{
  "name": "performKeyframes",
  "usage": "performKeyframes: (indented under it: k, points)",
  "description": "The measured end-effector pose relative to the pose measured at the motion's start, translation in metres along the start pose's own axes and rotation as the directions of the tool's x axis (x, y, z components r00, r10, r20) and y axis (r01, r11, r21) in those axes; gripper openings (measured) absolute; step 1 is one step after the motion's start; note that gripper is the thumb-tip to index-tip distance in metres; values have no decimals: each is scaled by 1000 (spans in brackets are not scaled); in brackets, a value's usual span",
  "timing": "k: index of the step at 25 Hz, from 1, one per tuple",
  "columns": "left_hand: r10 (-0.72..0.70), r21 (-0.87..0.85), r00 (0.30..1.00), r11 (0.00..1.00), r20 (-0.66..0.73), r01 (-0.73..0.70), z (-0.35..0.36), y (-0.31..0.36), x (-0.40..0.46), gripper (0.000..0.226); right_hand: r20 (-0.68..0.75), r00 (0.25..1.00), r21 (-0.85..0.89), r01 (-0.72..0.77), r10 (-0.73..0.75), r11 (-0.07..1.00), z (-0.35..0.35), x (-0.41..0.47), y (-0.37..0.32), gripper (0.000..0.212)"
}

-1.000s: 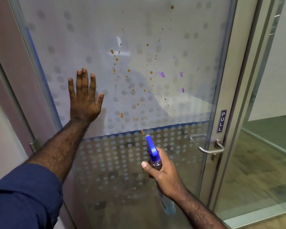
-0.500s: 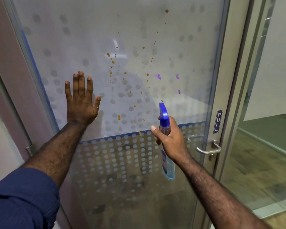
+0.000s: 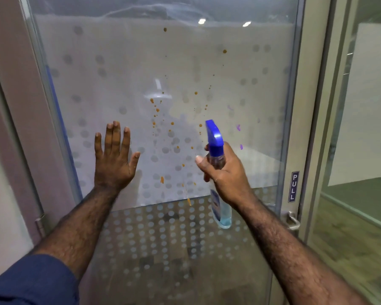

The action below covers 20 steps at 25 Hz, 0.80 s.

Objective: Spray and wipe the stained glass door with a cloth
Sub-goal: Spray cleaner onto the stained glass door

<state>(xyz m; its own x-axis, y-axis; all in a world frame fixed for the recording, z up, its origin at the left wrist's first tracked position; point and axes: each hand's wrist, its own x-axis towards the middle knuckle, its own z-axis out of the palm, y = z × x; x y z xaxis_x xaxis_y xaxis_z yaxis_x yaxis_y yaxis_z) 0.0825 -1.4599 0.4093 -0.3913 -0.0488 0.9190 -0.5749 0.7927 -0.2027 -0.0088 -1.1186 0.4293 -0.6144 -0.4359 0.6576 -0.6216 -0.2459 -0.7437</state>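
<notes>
The spray bottle [image 3: 218, 172] was inside the grip of the right hand [image 3: 226, 179], with its blue spray head [image 3: 214, 137] standing out above the fingers and its clear body with blue liquid hanging out below the palm. The grip was clamped on the neck of the bottle: the fingers were curled round it and the thumb lay across the left side. The long axis of the bottle was nearly upright, a little tilted, and the nozzle pointed up and away toward the glass door [image 3: 158, 69]. The orange stains [image 3: 157, 110] lay on the glass to the left of this grip and above it, and a few purple marks [image 3: 238, 127] lay just to its right. The left hand [image 3: 112, 159] was flat on the glass, well apart from the bottle, fingers straight and a little spread, holding nothing. The door handle [image 3: 291, 221] was lower and to the right of the right hand, below a PULL sign [image 3: 294, 187].
</notes>
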Motion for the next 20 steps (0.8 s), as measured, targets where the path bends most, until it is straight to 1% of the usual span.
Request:
performKeyframes:
  k: [2,5,8,10,12,14,15,17,20]
  points:
    - [1,5,1000,1000,1,-1,0,-1,0,79,92,995,18,25,-26,1000,17,1,-10,30]
    - [-6,0,1000,1000,11,6,-1,0,0,80,236,970,49,51,-61,998,42,1,-25,38]
    - [-2,3,1000,1000,9,2,-1,0,0,79,284,954,56,87,-99,995,61,8,-36,36]
    - [1,-1,1000,1000,8,-1,-2,-1,0,79,214,971,28,108,-111,994,64,17,-40,29]
    - [3,-1,1000,1000,5,-3,-2,-1,0,79,74,991,7,111,-111,994,54,27,-40,26]
    - [4,9,1000,1000,1,-4,-2,-1,-1,79,-72,993,48,100,-97,994,34,33,-37,26]
    - [5,11,1000,1000,2,-5,-2,-1,0,79,-116,990,71,92,-84,993,23,32,-34,27]
    - [10,6,1000,1000,9,-10,-4,0,0,79,-130,990,89,68,-56,994,5,22,-30,30]
    - [11,-26,1000,1000,-3,-11,-8,2,-1,78,-97,995,4,9,-9,1000,-8,-7,-23,39]
